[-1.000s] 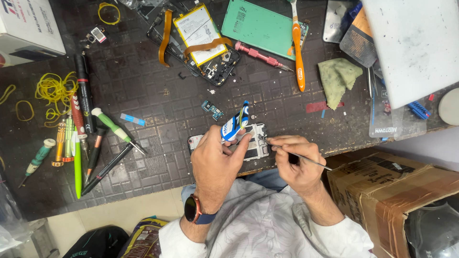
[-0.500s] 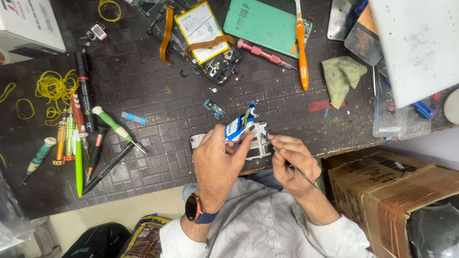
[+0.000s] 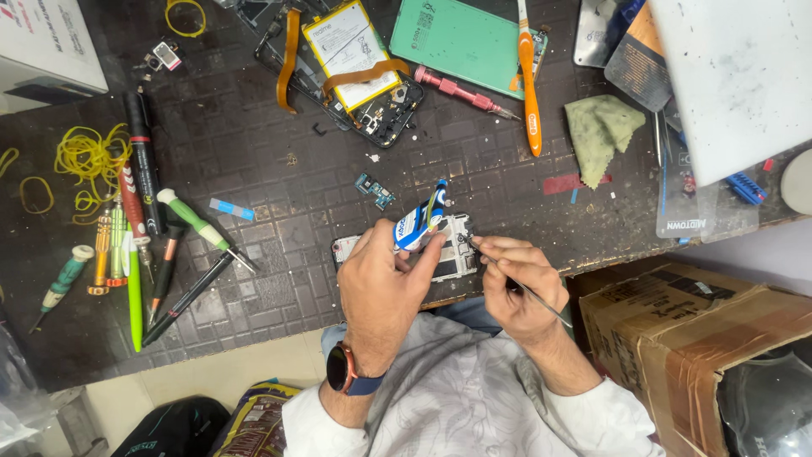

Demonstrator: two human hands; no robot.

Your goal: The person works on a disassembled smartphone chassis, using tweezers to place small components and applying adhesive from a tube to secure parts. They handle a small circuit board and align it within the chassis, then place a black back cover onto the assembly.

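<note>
Head view: left hand (image 3: 385, 283) pinches a blue-white tube (image 3: 420, 224) above the opened phone (image 3: 448, 245); right hand (image 3: 516, 283), beside it, grips a thin probe (image 3: 541, 303) tip-first toward the phone.

Open counter (image 3: 279, 169) lies ahead-left of the left hand (image 3: 385, 283), broken only by a small circuit board (image 3: 375, 190). Further left, passage is blocked by pens and screwdrivers (image 3: 148, 245) (laid close, side by side). Ahead, an opened phone (image 3: 351, 63) obstructs. Right of the right hand (image 3: 518, 288), a cardboard box (image 3: 702, 338) crowds the counter edge; green cloth (image 3: 602, 125) lies beyond.
</note>
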